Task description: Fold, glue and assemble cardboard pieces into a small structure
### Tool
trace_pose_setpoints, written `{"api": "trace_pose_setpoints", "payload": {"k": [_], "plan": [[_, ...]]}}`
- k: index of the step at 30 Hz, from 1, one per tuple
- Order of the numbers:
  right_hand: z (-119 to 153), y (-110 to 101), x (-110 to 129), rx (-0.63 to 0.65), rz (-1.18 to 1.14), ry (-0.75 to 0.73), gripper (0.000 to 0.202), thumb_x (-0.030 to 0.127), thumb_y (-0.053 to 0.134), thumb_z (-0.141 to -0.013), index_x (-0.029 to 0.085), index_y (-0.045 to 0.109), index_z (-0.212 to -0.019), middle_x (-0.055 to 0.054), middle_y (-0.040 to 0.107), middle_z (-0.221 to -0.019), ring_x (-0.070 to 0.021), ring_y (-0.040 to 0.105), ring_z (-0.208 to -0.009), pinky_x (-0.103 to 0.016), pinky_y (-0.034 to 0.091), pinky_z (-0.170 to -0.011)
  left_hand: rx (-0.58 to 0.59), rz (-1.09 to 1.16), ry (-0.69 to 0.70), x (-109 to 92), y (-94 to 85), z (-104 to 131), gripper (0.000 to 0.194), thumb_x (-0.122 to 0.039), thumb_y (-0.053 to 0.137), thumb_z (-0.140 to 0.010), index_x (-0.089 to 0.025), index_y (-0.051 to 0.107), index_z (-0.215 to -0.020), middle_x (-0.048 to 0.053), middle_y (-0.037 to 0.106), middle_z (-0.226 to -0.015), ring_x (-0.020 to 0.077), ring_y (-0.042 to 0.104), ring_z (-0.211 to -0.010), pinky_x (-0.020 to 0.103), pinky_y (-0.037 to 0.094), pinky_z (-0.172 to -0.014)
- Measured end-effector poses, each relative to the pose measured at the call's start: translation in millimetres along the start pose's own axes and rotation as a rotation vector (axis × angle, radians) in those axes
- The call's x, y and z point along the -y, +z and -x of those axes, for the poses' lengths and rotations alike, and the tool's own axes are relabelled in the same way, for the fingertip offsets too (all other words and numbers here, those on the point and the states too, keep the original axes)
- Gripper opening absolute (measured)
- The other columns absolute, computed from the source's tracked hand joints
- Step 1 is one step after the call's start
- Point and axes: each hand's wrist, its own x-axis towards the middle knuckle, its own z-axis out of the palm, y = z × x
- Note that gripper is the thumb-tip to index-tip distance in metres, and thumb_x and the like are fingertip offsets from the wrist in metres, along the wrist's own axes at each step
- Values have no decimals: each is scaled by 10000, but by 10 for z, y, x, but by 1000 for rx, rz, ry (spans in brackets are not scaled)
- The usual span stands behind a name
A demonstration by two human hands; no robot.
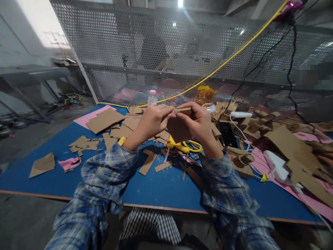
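Observation:
Both my hands are raised above the middle of the blue table, gripping one brown piece of cardboard (179,130). My left hand (156,119) pinches its upper left edge between thumb and fingers. On the other side, my right hand (197,121) holds the upper right part, thumb in front and fingers behind. The top of the piece looks folded over. Below it on the table lies a yellow glue gun (175,144) with a clear glue stick poking out, next to yellow-handled scissors (195,146). Small cardboard strips (148,161) and scraps surround them.
Flat cardboard sheets (105,119) lie on pink paper at the left. A bottle with a pink cap (152,99) stands at the back. To the right are a black phone (227,134), a white power strip (277,165) with cables, and piled cardboard. A yellow cable crosses the mesh partition (145,45).

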Motion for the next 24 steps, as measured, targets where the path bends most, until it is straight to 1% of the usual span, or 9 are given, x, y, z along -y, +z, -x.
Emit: {"api": "trace_pose_setpoints", "payload": {"k": [4,7,12,18,24], "plan": [[7,25,-4,-81,31,-31,60,210,640,-765,191,637,-822,-5,681,-818,-156,615,-779,-292,465,-727,-27,-130,-5,-40,51,26,172,-191,425,-868,-156,588,-825,65,648,-786,183,582,-717,270,373,-597],[11,38,-11,-106,30,-39,49,191,649,-752,199,640,-800,4,685,-808,-154,617,-766,-291,468,-715,-26,-170,-9,-69,69,33,177,-190,405,-876,-161,574,-832,66,645,-786,184,581,-714,274,380,-594],[20,55,-22,-123,11,-42,55,193,665,-746,189,640,-794,8,669,-768,-145,609,-725,-274,465,-675,-27,-185,-8,-69,89,30,188,-194,395,-883,-167,559,-794,59,629,-742,185,572,-687,281,375,-583],[36,100,-26,-143,-27,-3,39,203,652,-758,192,622,-779,18,655,-743,-139,602,-712,-275,467,-683,-50,-177,-30,-47,138,31,164,-185,393,-876,-168,552,-841,59,623,-752,189,571,-703,284,374,-589],[58,136,7,-172,-11,19,49,217,633,-771,197,592,-755,20,628,-716,-142,582,-697,-280,449,-662,-76,-96,-80,-65,178,36,96,-155,432,-849,-172,525,-827,47,609,-752,171,557,-694,271,372,-596]]}}
